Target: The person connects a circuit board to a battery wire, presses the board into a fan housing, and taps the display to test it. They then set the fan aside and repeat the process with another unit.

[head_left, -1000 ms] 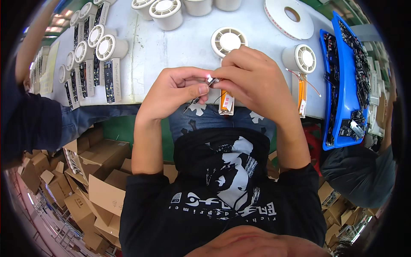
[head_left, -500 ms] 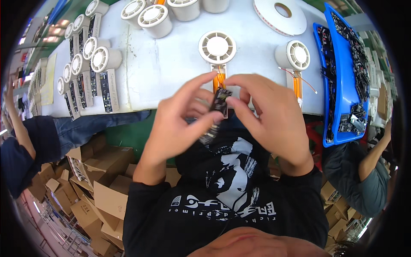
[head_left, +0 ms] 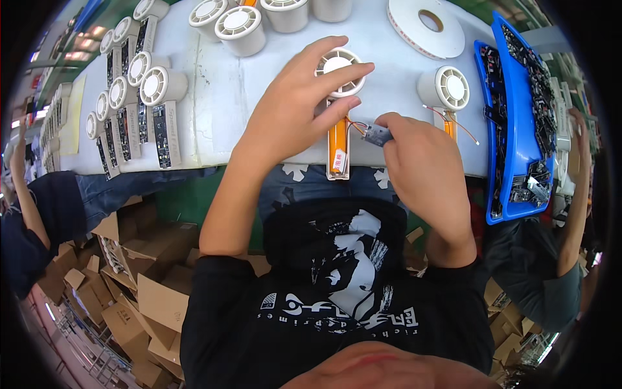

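A white handheld fan (head_left: 337, 61) lies on the table in front of me, its handle open and a flat orange battery (head_left: 337, 134) inside. Spread over the round fan head, my left hand (head_left: 295, 107) has its fingers apart; whether they touch it is hard to tell. To the right of the handle, my right hand (head_left: 421, 155) pinches a small circuit board (head_left: 377, 135) between thumb and fingers. Thin wires (head_left: 355, 124) run from the fan handle to that board. Another fan (head_left: 447, 88), with loose red and white wires, lies farther right.
Several fans with boards (head_left: 155, 87) stand in rows at the left. More fan heads (head_left: 240, 31) and a white tape roll (head_left: 426, 27) are at the back. Blue trays (head_left: 518, 129) of circuit boards stand at the right. Cardboard boxes (head_left: 162, 301) lie below; people work on both sides.
My left hand has let go of the board and moved up over the fan head. My right hand has shifted right and down, now holding the board beside the handle.
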`<state>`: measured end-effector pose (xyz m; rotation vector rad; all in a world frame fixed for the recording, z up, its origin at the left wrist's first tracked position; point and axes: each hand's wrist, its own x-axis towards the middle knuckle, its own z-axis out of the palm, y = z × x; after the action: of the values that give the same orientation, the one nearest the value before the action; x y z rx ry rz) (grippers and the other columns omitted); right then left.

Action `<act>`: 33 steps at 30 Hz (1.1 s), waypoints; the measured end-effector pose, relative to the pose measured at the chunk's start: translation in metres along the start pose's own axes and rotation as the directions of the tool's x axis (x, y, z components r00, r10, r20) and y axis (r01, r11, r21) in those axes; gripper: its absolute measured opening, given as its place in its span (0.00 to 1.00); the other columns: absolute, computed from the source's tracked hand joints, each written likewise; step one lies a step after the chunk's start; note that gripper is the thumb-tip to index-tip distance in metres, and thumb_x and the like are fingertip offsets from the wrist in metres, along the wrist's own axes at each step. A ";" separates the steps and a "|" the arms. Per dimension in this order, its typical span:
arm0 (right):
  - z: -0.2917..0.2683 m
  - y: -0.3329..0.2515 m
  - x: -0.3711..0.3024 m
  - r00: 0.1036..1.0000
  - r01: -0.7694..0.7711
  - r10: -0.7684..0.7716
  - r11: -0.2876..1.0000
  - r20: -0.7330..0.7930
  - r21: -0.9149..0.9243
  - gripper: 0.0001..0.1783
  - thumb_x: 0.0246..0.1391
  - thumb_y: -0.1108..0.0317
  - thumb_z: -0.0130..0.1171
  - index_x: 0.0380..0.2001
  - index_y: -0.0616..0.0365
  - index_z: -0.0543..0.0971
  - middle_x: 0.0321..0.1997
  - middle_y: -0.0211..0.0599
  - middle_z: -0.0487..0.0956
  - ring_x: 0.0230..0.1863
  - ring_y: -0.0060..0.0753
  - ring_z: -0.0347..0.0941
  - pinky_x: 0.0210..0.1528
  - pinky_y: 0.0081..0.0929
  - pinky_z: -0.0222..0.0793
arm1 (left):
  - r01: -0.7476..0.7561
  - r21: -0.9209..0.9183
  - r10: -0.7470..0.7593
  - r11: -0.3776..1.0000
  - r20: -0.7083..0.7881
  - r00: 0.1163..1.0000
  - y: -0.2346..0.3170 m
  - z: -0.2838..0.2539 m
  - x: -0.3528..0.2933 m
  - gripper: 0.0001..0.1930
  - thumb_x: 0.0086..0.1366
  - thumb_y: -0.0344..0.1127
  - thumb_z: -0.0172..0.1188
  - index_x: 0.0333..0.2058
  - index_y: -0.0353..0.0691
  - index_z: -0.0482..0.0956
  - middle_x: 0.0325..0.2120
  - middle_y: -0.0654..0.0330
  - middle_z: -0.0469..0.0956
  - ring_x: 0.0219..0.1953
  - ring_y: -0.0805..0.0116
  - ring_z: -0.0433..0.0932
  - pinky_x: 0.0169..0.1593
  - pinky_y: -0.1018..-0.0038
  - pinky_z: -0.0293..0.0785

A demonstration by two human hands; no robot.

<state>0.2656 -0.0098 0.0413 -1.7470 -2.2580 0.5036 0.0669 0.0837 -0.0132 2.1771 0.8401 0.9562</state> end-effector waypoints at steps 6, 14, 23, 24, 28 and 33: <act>-0.007 0.020 0.014 0.976 0.015 -0.124 0.855 0.177 0.519 0.12 0.60 0.63 0.66 0.38 0.62 0.84 0.21 0.44 0.78 0.23 0.46 0.76 0.27 0.38 0.68 | -0.056 0.077 0.056 0.995 0.000 0.998 -0.015 -0.002 -0.006 0.25 0.61 0.31 0.69 0.58 0.52 0.84 0.63 0.51 0.70 0.57 0.52 0.74 0.59 0.62 0.73; 0.009 -0.005 0.011 0.941 -0.147 0.267 0.877 -0.208 0.458 0.16 0.59 0.65 0.70 0.45 0.65 0.82 0.16 0.34 0.73 0.17 0.18 0.65 0.22 0.22 0.57 | -0.046 0.103 0.045 0.994 0.014 0.999 0.000 -0.006 -0.013 0.30 0.60 0.33 0.69 0.62 0.51 0.80 0.66 0.50 0.67 0.64 0.49 0.67 0.65 0.61 0.67; 0.003 -0.028 -0.001 0.971 -0.217 0.220 0.975 -0.091 0.041 0.18 0.58 0.60 0.71 0.45 0.61 0.82 0.14 0.36 0.75 0.13 0.33 0.70 0.20 0.29 0.61 | 0.066 0.055 -0.064 0.996 -0.042 0.997 0.003 -0.002 -0.016 0.30 0.58 0.29 0.70 0.61 0.49 0.80 0.65 0.52 0.69 0.63 0.48 0.68 0.67 0.59 0.65; 0.008 -0.033 -0.004 0.976 -0.186 0.182 0.982 -0.121 -0.022 0.18 0.58 0.59 0.70 0.45 0.60 0.82 0.15 0.36 0.75 0.14 0.36 0.71 0.20 0.31 0.62 | 0.084 0.056 -0.082 0.995 -0.047 0.996 0.005 -0.001 -0.016 0.29 0.58 0.29 0.70 0.61 0.49 0.80 0.65 0.53 0.69 0.63 0.48 0.68 0.67 0.59 0.65; 0.024 -0.043 -0.007 0.981 -0.130 0.103 0.978 -0.163 -0.165 0.17 0.58 0.58 0.69 0.44 0.57 0.81 0.16 0.37 0.77 0.16 0.42 0.74 0.20 0.36 0.67 | 0.080 0.075 -0.065 0.994 -0.179 0.982 0.005 0.008 -0.020 0.28 0.57 0.28 0.71 0.58 0.50 0.83 0.59 0.57 0.76 0.58 0.54 0.71 0.63 0.62 0.67; 0.027 -0.042 -0.008 0.986 -0.118 0.093 0.977 -0.141 -0.177 0.17 0.58 0.58 0.69 0.44 0.56 0.80 0.18 0.37 0.78 0.17 0.43 0.76 0.21 0.38 0.69 | -0.170 0.470 0.300 0.866 -0.216 0.929 0.001 0.003 -0.040 0.26 0.58 0.32 0.69 0.56 0.60 0.83 0.50 0.69 0.80 0.49 0.65 0.73 0.53 0.66 0.65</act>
<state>0.2201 -0.0298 0.0338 -1.9356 -2.1888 0.1956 0.0473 0.0527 -0.0302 2.6221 1.0196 1.3303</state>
